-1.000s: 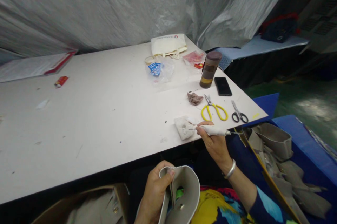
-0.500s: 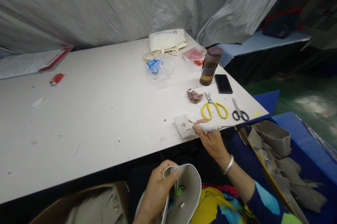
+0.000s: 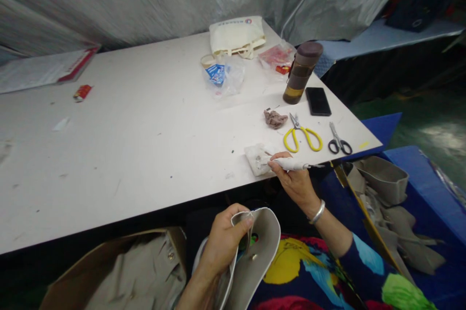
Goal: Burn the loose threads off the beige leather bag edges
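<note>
My left hand (image 3: 227,239) pinches the rim of a grey-beige bag-like piece (image 3: 264,247), thumb inside its open mouth. The piece curls into a loop, and a small metal stud (image 3: 254,256) shows on its inner wall. In my right hand (image 3: 296,186) is a slim white-handled tool (image 3: 293,164), held between thumb and fingers; a thin metal tip points right. Its other end is at a stained white pad (image 3: 257,167) at the table's front edge; whether they touch I cannot tell. Just beyond lie yellow-handled scissors (image 3: 301,135) and black-handled scissors (image 3: 338,142).
A crumpled brown cloth (image 3: 275,119), a phone (image 3: 318,101) and a drink bottle (image 3: 303,72) stand on the white table (image 3: 145,121). Boxes with grey-beige pieces are at lower left (image 3: 134,271) and right (image 3: 386,179). Plastic bags (image 3: 231,77) and a cream tote (image 3: 236,36) lie farther back.
The camera view has shifted, so the table and its items sit higher in the picture. Both hands keep their holds; the right hand stays by the white pad.
</note>
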